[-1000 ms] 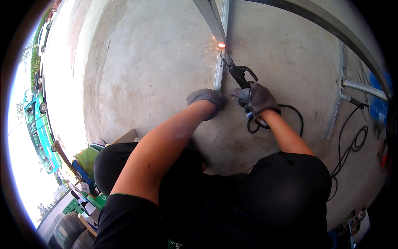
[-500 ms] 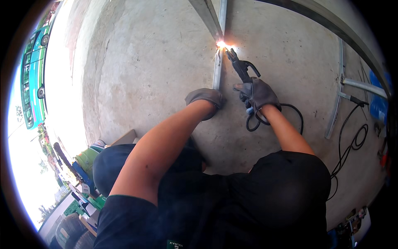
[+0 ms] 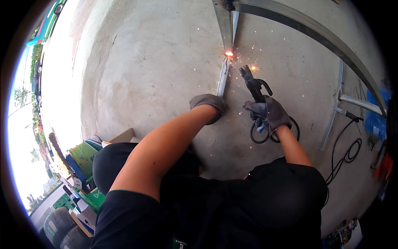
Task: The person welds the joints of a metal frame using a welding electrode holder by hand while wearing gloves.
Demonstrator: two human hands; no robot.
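Observation:
My gloved left hand (image 3: 209, 107) is closed round the near end of a grey metal bar (image 3: 223, 79). Farther along, that bar meets the foot of a steel upright (image 3: 224, 29), where a spot (image 3: 229, 53) glows orange and throws sparks. In my gloved right hand (image 3: 269, 113) is a black welding electrode holder (image 3: 253, 86), its jaws apart from the glowing joint, to the right and nearer to me. A rod in the jaws cannot be clearly made out. Its black cable (image 3: 258, 142) loops below the right glove.
A long steel frame beam (image 3: 315, 28) arches across the upper right. A clamp (image 3: 350, 115) grips metalwork there; its black cable (image 3: 350, 155) coils on the concrete floor. Blue containers (image 3: 375, 120) stand at far right. A green bundle (image 3: 84, 154) and tyres (image 3: 58, 228) lie at left.
The bright arc has died to a small orange glow with scattered sparks. The right hand and electrode holder have drawn back from the joint toward the right; the left keeps its hold. The view has shifted.

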